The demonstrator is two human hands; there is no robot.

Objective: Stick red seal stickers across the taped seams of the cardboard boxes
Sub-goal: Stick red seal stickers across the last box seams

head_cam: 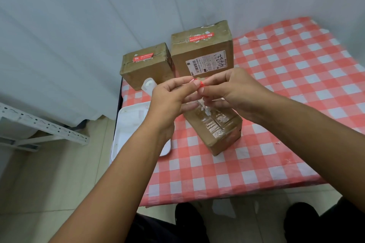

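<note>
Red seal sticker [199, 83], small and mostly hidden, sits at the centre of the frame, pinched between the fingertips of both hands above the table. Left hand [169, 96] curls its thumb and forefinger narrowly onto the sticker's left end; right hand [235, 92] pinches the right end in the same way. A clear or white backing strip [203, 106] seems to hang below the fingers, though its edges are blurred. Directly beneath lies a small brown cardboard box [217, 130] with glossy clear tape along its top seam, resting on the red-and-white checked tablecloth [286, 77]. Toward the upper centre stand two more brown cardboard boxes: a smaller left box [146, 67] and a taller right box [201, 53] with a white shipping label, each bearing a red sticker across its top seam. A white plastic tray [130, 124] lies at the table's left edge.
</note>
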